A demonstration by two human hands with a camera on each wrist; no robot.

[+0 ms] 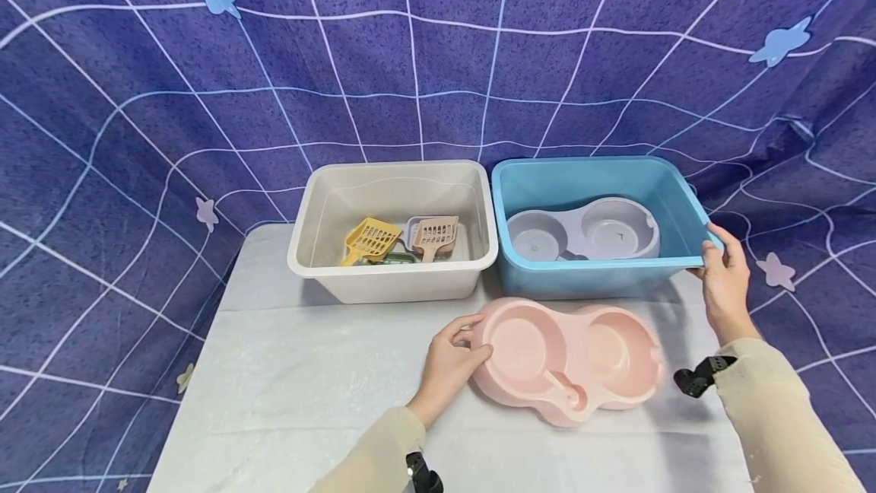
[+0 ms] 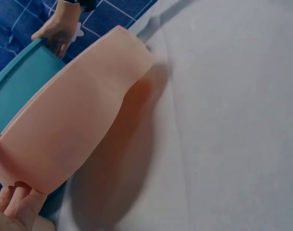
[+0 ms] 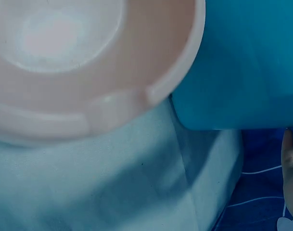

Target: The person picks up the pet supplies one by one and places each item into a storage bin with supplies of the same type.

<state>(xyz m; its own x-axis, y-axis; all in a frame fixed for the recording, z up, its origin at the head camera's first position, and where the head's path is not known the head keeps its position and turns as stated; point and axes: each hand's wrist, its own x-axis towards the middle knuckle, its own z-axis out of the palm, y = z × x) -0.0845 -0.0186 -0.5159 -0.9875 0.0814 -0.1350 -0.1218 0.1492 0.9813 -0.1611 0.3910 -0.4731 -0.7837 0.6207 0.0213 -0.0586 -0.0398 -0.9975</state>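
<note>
A pink double pet bowl (image 1: 573,337) is held by its left end in my left hand (image 1: 452,360), thumb on the rim side and fingers beneath. Its underside shows in the left wrist view, raised off the table with a shadow below. My right hand (image 1: 727,284) grips the right rim of the blue bin (image 1: 575,280), just behind the pink bowl. Inside that bin lies a grey double pet bowl (image 1: 582,230). In the right wrist view, the pink bowl (image 3: 156,57) overlaps the blue bin's wall (image 3: 242,72), and only part of the right hand (image 3: 291,178) shows.
A beige bin (image 1: 404,284) stands left of the blue one, with several litter scoops inside, among them a yellow scoop (image 1: 372,236) and a tan scoop (image 1: 436,233). A white cloth covers the table (image 1: 308,386). A blue patterned curtain (image 1: 383,59) hangs behind and at both sides.
</note>
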